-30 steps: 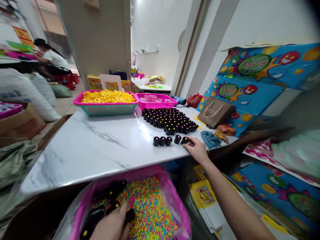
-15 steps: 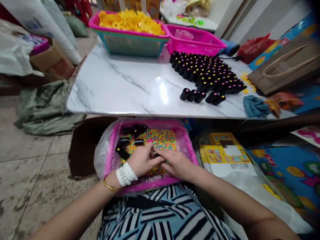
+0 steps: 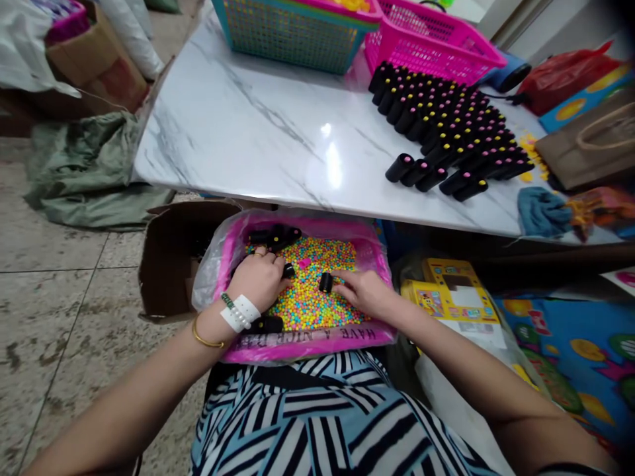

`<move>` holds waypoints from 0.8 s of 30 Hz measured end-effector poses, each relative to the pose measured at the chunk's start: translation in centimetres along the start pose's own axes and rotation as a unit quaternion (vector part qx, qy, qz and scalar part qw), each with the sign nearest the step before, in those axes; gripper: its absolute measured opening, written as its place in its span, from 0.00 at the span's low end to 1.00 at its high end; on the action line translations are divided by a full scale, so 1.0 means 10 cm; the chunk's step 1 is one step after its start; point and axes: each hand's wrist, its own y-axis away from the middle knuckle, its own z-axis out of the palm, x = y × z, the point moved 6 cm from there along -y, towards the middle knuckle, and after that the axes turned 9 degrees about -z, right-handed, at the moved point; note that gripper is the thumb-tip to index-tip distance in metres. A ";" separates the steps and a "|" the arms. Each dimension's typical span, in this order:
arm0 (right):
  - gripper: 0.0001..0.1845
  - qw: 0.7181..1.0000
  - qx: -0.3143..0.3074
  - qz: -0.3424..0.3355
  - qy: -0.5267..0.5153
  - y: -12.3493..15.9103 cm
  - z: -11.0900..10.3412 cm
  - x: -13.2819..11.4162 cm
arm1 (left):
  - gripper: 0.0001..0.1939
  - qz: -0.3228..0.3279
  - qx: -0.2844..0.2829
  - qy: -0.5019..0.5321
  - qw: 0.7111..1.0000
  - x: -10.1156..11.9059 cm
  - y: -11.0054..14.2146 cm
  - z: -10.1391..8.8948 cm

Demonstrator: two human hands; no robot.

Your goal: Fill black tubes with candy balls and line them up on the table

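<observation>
A pink basket (image 3: 381, 264) lined with clear plastic sits against my lap, filled with tiny multicoloured beads (image 3: 310, 307). My right hand (image 3: 364, 291) pinches a short black cylinder (image 3: 326, 282) between thumb and fingers, just over the beads. At the left side of the basket, my left hand (image 3: 258, 281) is curled palm down around another black cylinder (image 3: 288, 270), whose end shows between thumb and forefinger. More black cylinders with a yellow dot on the end (image 3: 275, 237) lie at the far left of the basket. Between my hands a small pink piece (image 3: 304, 263) rests on the beads.
On the marble-patterned table (image 3: 238, 132) stand rows of black cylinders (image 3: 446, 125) with pink or yellow tops. Behind them are a pink basket (image 3: 436, 46) and a teal basket (image 3: 292, 39). An open cardboard box (image 3: 163, 264) is left of my basket; yellow printed packages (image 3: 456, 291) lie right.
My hands, together over the beads before, have moved apart. The left has gone to the black cylinders at the left; the right holds its cylinder out in plain view. The camera has tilted down.
</observation>
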 end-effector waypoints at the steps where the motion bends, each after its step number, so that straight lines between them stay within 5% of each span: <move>1: 0.19 0.999 -0.006 -0.022 0.031 0.00 -0.02 -0.01 | 0.15 0.003 -0.004 0.003 1.000 0.01 0.00 0.01; 6: 0.25 0.977 -0.033 -0.180 0.113 -0.08 0.05 -0.06 | 0.12 0.012 -0.011 0.003 1.000 0.04 -0.03 0.01; 12: 0.17 0.965 -0.088 -0.213 0.124 -0.16 0.34 -0.34 | 0.12 0.002 0.004 -0.005 1.000 0.04 -0.03 0.03; 17: 0.19 0.972 -0.052 -0.204 -0.107 -0.04 0.22 -0.46 | 0.12 0.006 -0.009 0.020 1.000 0.03 0.02 0.07; 20: 0.21 0.945 -0.013 -0.136 -0.297 0.03 0.09 -0.31 | 0.14 0.010 -0.008 0.076 0.997 0.02 0.02 0.09; 24: 0.19 0.932 0.069 -0.096 -0.343 0.09 -0.09 -0.17 | 0.14 0.007 -0.027 0.137 0.990 0.03 0.00 0.14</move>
